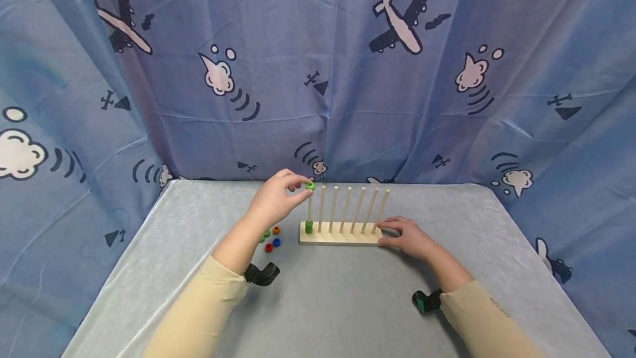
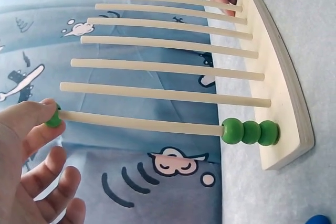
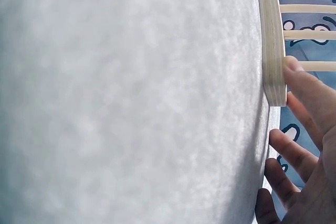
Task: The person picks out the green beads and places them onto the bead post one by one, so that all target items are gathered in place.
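Note:
My left hand (image 1: pixel 278 198) pinches a green bead (image 2: pixel 54 116) between thumb and forefinger at the top of the leftmost peg (image 2: pixel 142 124). Three green beads (image 2: pixel 251 131) sit stacked at the bottom of that same peg. The wooden base (image 1: pixel 340 240) carries a row of several upright pegs, and the others hold no beads. At the base's right end, my right hand (image 1: pixel 409 238) grips the board with thumb in front and forefinger behind, its other fingers spread beside it in the right wrist view.
Left of the base, loose beads lie on the grey cloth-covered table (image 1: pixel 348 303): an orange one (image 1: pixel 276 230), a red one (image 1: pixel 269 247), a blue one (image 1: pixel 276 242) and green ones (image 1: pixel 266 233). A blue curtain (image 1: pixel 278 70) with airplane prints hangs behind.

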{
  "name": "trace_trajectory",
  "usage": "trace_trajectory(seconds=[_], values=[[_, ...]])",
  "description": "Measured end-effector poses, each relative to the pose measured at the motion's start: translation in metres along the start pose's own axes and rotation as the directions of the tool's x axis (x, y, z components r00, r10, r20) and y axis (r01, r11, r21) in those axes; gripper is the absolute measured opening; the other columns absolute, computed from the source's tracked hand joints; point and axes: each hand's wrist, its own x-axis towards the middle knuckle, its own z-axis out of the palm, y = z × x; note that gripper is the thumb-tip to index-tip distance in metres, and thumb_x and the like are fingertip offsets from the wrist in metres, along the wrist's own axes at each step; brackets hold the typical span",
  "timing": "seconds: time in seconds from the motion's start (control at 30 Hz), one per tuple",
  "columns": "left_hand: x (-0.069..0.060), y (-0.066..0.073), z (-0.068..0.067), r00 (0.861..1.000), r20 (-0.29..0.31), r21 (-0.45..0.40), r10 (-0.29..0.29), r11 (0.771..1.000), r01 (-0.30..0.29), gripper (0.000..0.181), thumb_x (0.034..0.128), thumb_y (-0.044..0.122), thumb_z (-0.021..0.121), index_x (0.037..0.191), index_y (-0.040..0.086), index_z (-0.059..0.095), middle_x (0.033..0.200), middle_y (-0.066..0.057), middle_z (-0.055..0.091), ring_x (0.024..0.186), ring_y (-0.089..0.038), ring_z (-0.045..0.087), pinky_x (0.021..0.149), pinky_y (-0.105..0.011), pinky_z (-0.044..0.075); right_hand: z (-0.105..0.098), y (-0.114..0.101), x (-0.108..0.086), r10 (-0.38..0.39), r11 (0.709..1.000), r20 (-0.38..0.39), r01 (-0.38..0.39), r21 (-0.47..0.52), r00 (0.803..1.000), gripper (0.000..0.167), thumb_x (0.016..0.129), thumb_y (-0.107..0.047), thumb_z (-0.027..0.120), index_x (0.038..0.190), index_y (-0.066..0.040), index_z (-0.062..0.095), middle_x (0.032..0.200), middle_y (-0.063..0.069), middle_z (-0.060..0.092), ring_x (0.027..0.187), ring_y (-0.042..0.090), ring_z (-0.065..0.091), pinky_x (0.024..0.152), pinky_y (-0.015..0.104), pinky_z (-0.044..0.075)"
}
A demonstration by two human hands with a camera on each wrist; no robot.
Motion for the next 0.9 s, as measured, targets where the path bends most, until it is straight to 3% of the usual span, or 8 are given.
trace_trajectory(seconds=[0.27, 0.5, 0.7, 0.9], values=[[0.000, 0.001, 0.001, 1.000, 0.012, -0.011, -0.008, 1.000, 0.009, 0.029, 0.0942, 0.041, 0.067, 0.119, 0.026, 0.072, 0.105, 0.006, 0.059, 0.100, -0.019, 0.059, 0.080, -0.040, 0.050, 0.001, 0.000, 0.000, -0.008, 1.000, -0.011, 0.008, 0.000, 1.000, 0.058, 0.088, -0.040, 0.074, 0.134, -0.007, 0.062, 0.144, 0.025, 0.045, 0.134, 0.052, 0.032, 0.105, 0.066, 0.029], [-0.001, -0.003, 0.005, 0.997, 0.059, -0.021, -0.044, 0.999, 0.045, 0.032, 0.0936, 0.041, 0.068, 0.121, 0.025, 0.071, 0.107, 0.003, 0.060, 0.101, -0.019, 0.058, 0.080, -0.040, 0.049, 0.001, 0.001, -0.001, -0.027, 1.000, -0.018, 0.027, 0.002, 0.999, 0.057, 0.089, -0.038, 0.074, 0.134, -0.005, 0.062, 0.143, 0.026, 0.045, 0.134, 0.053, 0.032, 0.105, 0.066, 0.028], [-0.003, -0.009, 0.012, 0.994, 0.097, -0.057, -0.057, 0.996, 0.062, 0.035, 0.0951, 0.038, 0.067, 0.126, 0.023, 0.069, 0.115, -0.004, 0.061, 0.101, -0.017, 0.057, 0.080, -0.040, 0.049, 0.000, 0.001, -0.002, -0.025, 0.999, -0.017, 0.026, 0.020, 1.000, 0.057, 0.089, -0.038, 0.074, 0.134, -0.006, 0.062, 0.144, 0.026, 0.045, 0.135, 0.053, 0.031, 0.105, 0.066, 0.027], [-0.004, -0.017, 0.021, 0.992, 0.113, -0.088, -0.061, 0.994, 0.071, 0.037, 0.0958, 0.037, 0.066, 0.129, 0.022, 0.068, 0.110, 0.000, 0.060, 0.099, -0.016, 0.057, 0.079, -0.038, 0.048, 0.000, 0.001, -0.001, -0.024, 1.000, -0.017, 0.025, 0.014, 1.000, 0.057, 0.088, -0.039, 0.074, 0.134, -0.007, 0.063, 0.144, 0.026, 0.045, 0.134, 0.053, 0.031, 0.105, 0.066, 0.028]])
